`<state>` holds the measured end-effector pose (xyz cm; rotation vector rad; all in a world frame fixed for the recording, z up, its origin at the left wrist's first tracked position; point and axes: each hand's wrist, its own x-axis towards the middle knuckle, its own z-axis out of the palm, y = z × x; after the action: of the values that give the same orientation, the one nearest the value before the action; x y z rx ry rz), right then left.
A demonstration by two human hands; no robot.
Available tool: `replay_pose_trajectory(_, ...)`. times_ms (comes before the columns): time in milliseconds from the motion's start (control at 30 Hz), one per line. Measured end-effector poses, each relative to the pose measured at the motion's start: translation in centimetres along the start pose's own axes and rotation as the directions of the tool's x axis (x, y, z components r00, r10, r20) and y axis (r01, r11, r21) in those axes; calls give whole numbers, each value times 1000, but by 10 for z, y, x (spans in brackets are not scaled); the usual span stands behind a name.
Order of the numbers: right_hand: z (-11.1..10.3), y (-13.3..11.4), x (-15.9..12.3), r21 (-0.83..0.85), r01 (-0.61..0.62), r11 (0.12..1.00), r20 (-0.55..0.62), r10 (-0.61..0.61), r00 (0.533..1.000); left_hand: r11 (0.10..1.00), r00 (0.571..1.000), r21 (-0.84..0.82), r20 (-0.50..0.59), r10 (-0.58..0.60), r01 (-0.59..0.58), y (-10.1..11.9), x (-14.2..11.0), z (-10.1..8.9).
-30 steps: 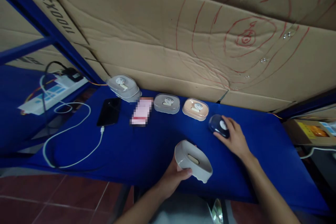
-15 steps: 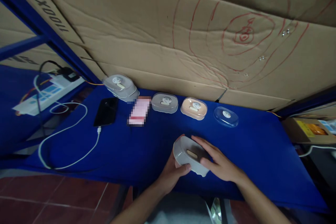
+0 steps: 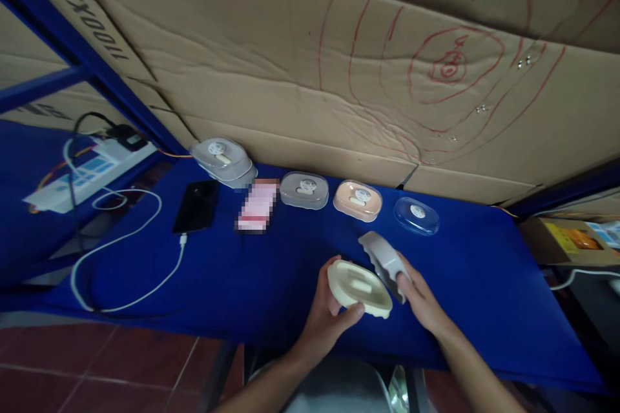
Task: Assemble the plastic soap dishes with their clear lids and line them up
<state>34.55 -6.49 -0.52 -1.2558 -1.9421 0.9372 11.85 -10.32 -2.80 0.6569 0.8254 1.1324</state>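
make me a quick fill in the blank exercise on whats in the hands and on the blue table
The cream dish is in the left hand, while the grey shell is in the ____. The peach box sits between a grey box and a see-through ____ that lies by itself. The black phone has a white ____ plugged into it.

Missing words: right hand; lid; cable.

Two held oval pieces [image 3: 360,287] (cream, grey), one power strip [image 3: 94,174].
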Motion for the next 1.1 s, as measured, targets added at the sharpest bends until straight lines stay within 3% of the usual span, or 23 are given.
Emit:
replay_pose_trajectory(67, -12, 13, -1, -181, -19, 983, -68, 7, 998, 1000, 1000, 12, -8, -18, 18, 1, -2, -4)
replay_pose_trajectory(167, -34, 36, 1, -528, -20, 849, -68, -18, 998, 998, 998, 59, 48, -38, 35, 6, -6, -12)
replay_pose_trajectory(300, -50, 50, 2, -727, -1, 687, -70, -73, 995, 933, 981, 359, 181, -74, 4, 10, -11, -24)
replay_pose_trajectory(400, -37, 27, -7, -694, 68, 716, -22, -116, 993, 707, 974, 685, 226, 23, -176, 10, -10, -28)
replay_pose_trajectory(467, -20, 5, -18, -601, 198, 774, 157, -129, 979, 473, 953, 828, 288, 99, -299, 10, -7, -27)
replay_pose_trajectory(533, -4, -11, -30, -539, 290, 791, 320, -126, 939, 264, 927, 889, 352, 130, -375, 9, -2, -25)
replay_pose_trajectory(633, 9, -15, -48, -594, 266, 759, 333, -70, 940, 84, 894, 891, 441, 81, -447, 7, 5, -22)
replay_pose_trajectory(733, 8, -3, -64, -647, 171, 743, 235, -20, 972, 26, 875, 875, 484, 20, -484, 6, 8, -24)
replay_pose_trajectory(900, -11, 9, -75, -611, 94, 786, 142, -8, 990, 19, 871, 871, 490, 35, -490, 9, 2, -28)
replay_pose_trajectory(1000, -41, 27, -55, -546, 17, 837, -4, -22, 1000, 48, 870, 869, 488, 71, -492, 10, -4, -28)
replay_pose_trajectory(1100, -87, 60, -10, -529, -81, 844, -243, -59, 968, 86, 870, 869, 475, 134, -488, 9, -7, -24)
